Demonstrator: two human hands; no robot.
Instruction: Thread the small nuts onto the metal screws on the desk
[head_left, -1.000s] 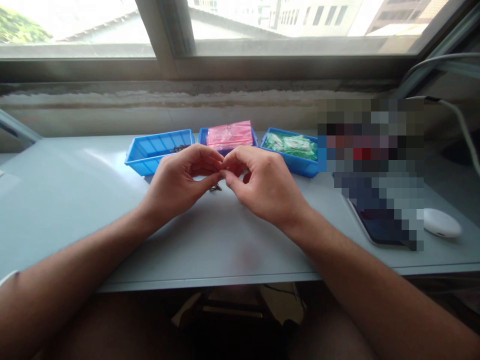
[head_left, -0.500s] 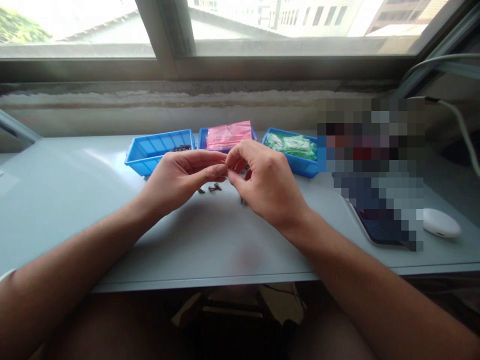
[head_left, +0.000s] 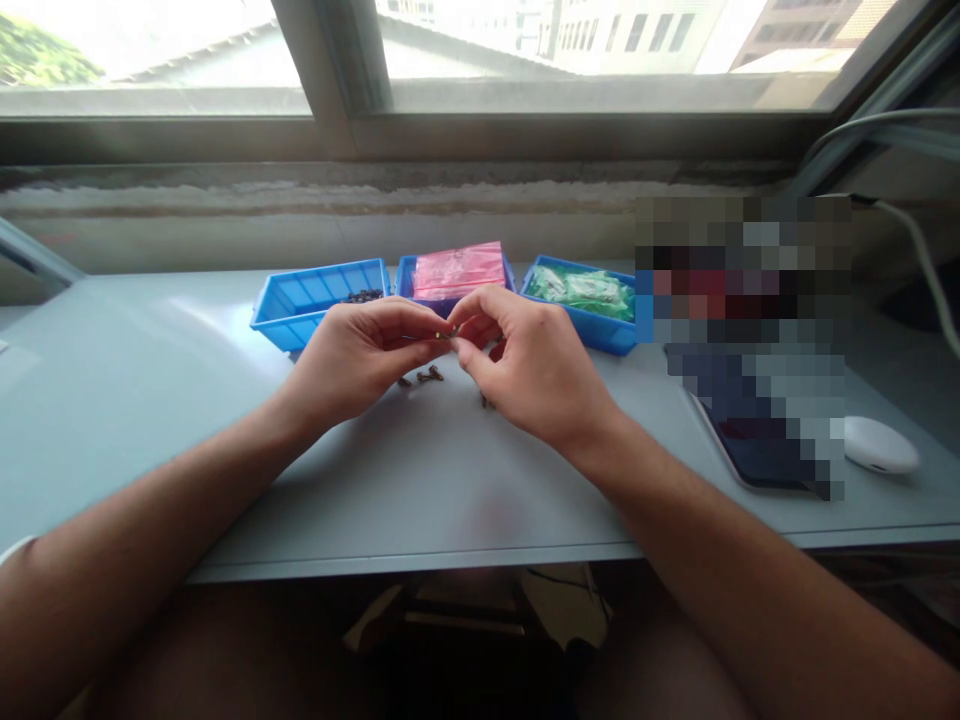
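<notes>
My left hand (head_left: 360, 355) and my right hand (head_left: 529, 365) meet fingertip to fingertip above the grey table (head_left: 150, 400). Between thumb and forefinger they pinch a tiny metal part (head_left: 447, 334), too small to make out in detail. Under the hands lie a few small dark screws (head_left: 424, 377) on the table, and another dark piece (head_left: 486, 402) shows below my right hand. Behind the hands stands a row of blue bins: the left bin (head_left: 315, 300) holds small dark parts, the middle bin (head_left: 459, 270) a pink bag, the right bin (head_left: 585, 300) a green bag.
A phone (head_left: 757, 450) lies on the table at the right, partly under a blurred patch, with a white mouse (head_left: 881, 445) beside it. A cable (head_left: 922, 250) hangs at the far right. The window sill runs behind the bins. The table's front edge is close to my body.
Both hands rose slightly off the table and came together at the fingertips. More loose screws now show beneath them than a second ago.
</notes>
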